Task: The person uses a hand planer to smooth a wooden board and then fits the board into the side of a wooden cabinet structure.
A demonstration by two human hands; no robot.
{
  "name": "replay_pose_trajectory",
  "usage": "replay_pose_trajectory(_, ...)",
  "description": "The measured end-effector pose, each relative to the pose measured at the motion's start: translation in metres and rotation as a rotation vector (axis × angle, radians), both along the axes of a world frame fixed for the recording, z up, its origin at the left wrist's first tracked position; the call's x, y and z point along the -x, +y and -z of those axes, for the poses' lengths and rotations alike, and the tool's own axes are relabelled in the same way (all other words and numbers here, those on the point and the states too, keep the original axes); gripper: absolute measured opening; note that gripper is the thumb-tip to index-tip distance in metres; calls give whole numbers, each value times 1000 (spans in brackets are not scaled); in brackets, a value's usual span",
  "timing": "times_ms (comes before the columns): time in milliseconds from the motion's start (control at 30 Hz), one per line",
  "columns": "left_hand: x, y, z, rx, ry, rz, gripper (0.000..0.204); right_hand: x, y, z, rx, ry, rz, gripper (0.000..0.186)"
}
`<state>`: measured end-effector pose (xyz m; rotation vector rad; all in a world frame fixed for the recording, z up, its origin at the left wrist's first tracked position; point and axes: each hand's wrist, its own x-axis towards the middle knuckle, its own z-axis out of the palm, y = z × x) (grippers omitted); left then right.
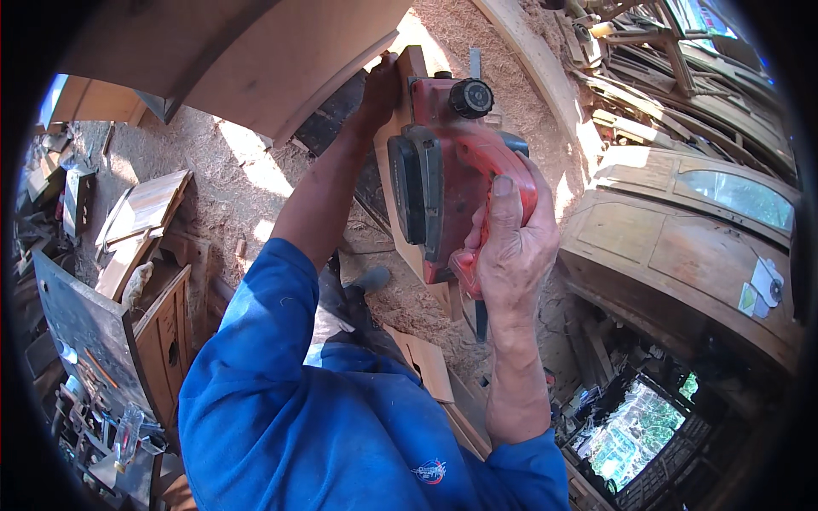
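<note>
A red and black electric hand planer (431,192) with a round black knob at its front rests on the edge of a long wooden board (390,196) in the middle of the view. My right hand (512,247) is closed around the planer's red rear handle, thumb lying over the top. Beyond the planer, my left hand (380,85) has its fingers wrapped on the far part of the board, beside the planer's front; its fingertips are partly hidden.
Curved wooden panels (239,60) overhang at the upper left. Stacked timber scraps (665,77) and a glazed wooden cabinet (665,234) are at right. A dark leaning panel (81,319) and plank pieces (145,213) lie left. Shavings cover the floor (247,209).
</note>
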<state>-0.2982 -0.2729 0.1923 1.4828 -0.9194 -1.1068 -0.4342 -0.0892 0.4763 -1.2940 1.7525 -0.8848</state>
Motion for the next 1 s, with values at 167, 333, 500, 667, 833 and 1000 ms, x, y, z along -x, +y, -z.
replay_pose_trajectory(167, -19, -16, 37, 200, -808, 83, 30, -9, -32, 5, 60, 37, -31, 55)
replay_pose_trajectory(333, -6, -7, 22, 490, -1001, 151, 20, -7, -64, 12, 117, 63, -81, 62)
replay_pose_trajectory(500, -3, -7, 14, 399, -97, 206, 21, -19, -102, 17, 236, 76, -111, 54)
replay_pose_trajectory(667, -6, -5, 25, 317, 130, 179, 25, -33, -117, -15, 147, -149, -97, 47)
replay_pose_trajectory(833, -15, -9, 33, 248, -728, 137, 27, 23, -37, -49, 27, -84, -76, 49)
replay_pose_trajectory(1000, -23, -19, 43, 84, -308, 14, 18, 92, 108, -52, -136, -63, 7, 67)
